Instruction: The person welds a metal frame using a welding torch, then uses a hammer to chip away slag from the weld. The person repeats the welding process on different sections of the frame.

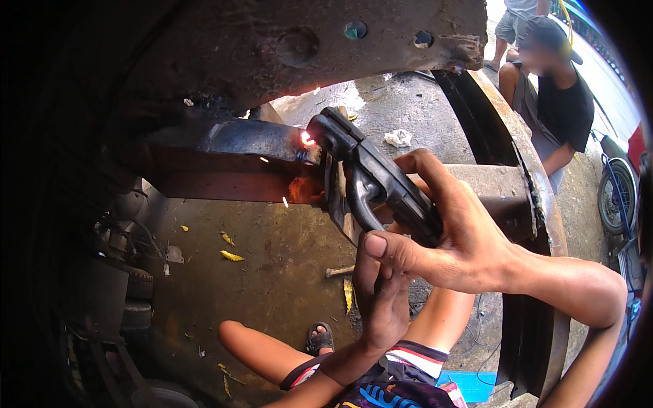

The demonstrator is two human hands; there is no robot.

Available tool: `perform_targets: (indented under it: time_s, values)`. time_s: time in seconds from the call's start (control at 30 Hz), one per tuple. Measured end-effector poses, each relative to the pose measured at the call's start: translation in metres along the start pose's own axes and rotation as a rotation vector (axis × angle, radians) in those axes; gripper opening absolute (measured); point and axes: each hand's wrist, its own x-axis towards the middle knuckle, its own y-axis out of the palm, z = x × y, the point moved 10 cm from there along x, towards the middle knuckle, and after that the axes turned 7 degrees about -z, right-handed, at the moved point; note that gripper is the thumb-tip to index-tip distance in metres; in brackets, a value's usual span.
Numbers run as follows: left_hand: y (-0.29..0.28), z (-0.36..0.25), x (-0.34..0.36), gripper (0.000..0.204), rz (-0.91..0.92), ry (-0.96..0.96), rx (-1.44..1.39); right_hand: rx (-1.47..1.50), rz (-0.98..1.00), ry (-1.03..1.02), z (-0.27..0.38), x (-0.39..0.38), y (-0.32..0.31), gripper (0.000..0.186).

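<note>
My right hand (462, 238) is wrapped round a black welding electrode holder (377, 173), its thumb beside the curved lever. The holder tilts up to the left, its jaw end close to a bright orange glow (307, 138) at the end of a steel beam (231, 166). Below and partly behind the right hand, my left hand (384, 306) reaches up with bent fingers against the holder's underside; their tips are hidden. Sparks fly below the glow. The electrode itself cannot be made out.
A large rusty plate with holes (326, 47) hangs overhead. On the right, a curved steel frame rail (544, 204) rises past me. A person in a black shirt (564, 102) crouches beyond it, near a motorbike wheel (615, 197). Leaves and a hammer-like bar (339, 271) lie on the concrete.
</note>
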Motion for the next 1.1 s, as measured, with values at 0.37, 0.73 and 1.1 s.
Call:
perform_targets:
  time_s: [0.37,0.73,1.1]
  values:
    - [0.002,-0.002,0.002,0.084,0.0,-0.012,0.022,0.0,0.009,-0.016,0.0,0.001,0.001,0.069]
    - [0.002,-0.003,0.002,0.083,-0.034,-0.024,0.013,-0.036,0.013,-0.034,0.0,0.002,0.003,0.068]
    - [-0.007,-0.01,0.001,0.076,-0.078,0.004,0.009,-0.068,-0.023,-0.058,0.02,0.004,0.002,0.065]
